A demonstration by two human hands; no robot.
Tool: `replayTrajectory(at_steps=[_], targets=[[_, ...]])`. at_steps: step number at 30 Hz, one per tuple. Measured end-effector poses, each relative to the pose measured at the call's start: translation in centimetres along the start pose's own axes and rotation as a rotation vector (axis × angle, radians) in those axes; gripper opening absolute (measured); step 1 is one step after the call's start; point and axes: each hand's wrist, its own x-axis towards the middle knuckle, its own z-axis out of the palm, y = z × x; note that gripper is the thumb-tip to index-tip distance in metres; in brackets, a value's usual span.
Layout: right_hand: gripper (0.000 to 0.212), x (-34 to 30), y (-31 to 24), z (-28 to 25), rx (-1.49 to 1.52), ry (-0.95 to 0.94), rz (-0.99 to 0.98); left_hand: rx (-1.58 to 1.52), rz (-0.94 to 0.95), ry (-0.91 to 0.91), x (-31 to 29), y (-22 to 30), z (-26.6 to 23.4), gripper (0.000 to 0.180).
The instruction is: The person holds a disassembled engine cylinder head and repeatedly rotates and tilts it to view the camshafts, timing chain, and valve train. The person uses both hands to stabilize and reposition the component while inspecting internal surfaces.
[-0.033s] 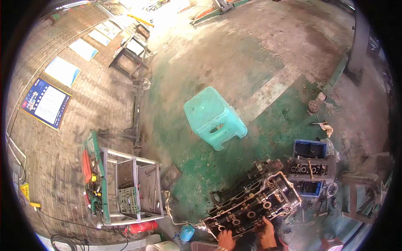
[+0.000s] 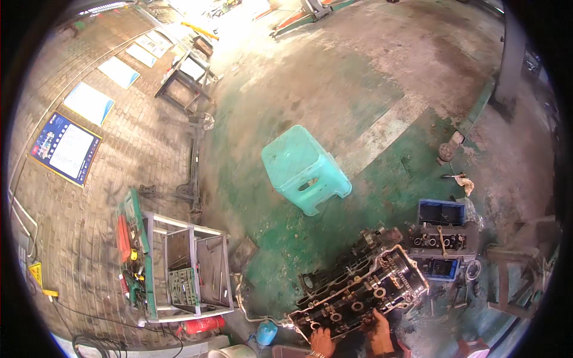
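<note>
A dark, oily engine cylinder head (image 2: 346,301) with a pale gasket rim and several round rings along its top lies slanted at the lower right, directly before my hands. My left hand (image 2: 322,343) is curled over its near edge towards the left end, fingertips against the metal; a band circles the wrist. Further right along that same edge, my right hand (image 2: 378,335) grips with the thumb raised on top and its other fingers partly hidden. Behind the cylinder head sits another dark engine part (image 2: 334,265), close against it.
Right of the engine are blue bins (image 2: 441,201) and a grey cover part (image 2: 467,243) with a wrench-like tool (image 2: 442,238) across it. A turquoise stool (image 2: 295,156) stands ahead on the floor. To the left are a metal tool cart (image 2: 156,262), a red cylinder (image 2: 204,324) and a blue container (image 2: 266,332).
</note>
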Motion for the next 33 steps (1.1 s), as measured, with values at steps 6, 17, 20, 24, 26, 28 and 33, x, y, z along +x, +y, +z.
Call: replayTrajectory(at_steps=[6,17,20,24,26,28,33], targets=[[0.016,-0.8,0.3,0.4,0.047,-0.082,-0.003,0.088,0.027,0.039,0.5,0.1,1.6,0.036],[0.016,-1.8,-0.3,1.6,0.083,-0.071,0.012,0.213,-0.024,0.029,1.6,1.4,1.0,0.020],[0.017,-1.6,-0.4,1.5,0.062,-0.063,0.011,0.192,-0.036,-0.003,1.7,1.6,0.4,0.022],[0.019,-1.3,-0.4,0.9,0.060,-0.086,0.029,0.128,-0.040,-0.069,1.7,1.3,0.0,0.028],[0.019,-1.2,-0.5,0.6,0.055,-0.118,0.021,0.117,-0.022,-0.075,1.6,1.0,0.0,0.028],[0.020,-1.2,-0.6,0.2,0.046,-0.136,0.022,0.102,0.022,-0.034,1.3,0.9,0.2,0.025],[0.013,-1.6,-1.3,-0.1,0.014,-0.134,0.070,0.001,-0.030,-0.071,1.5,1.0,0.5,0.025]])
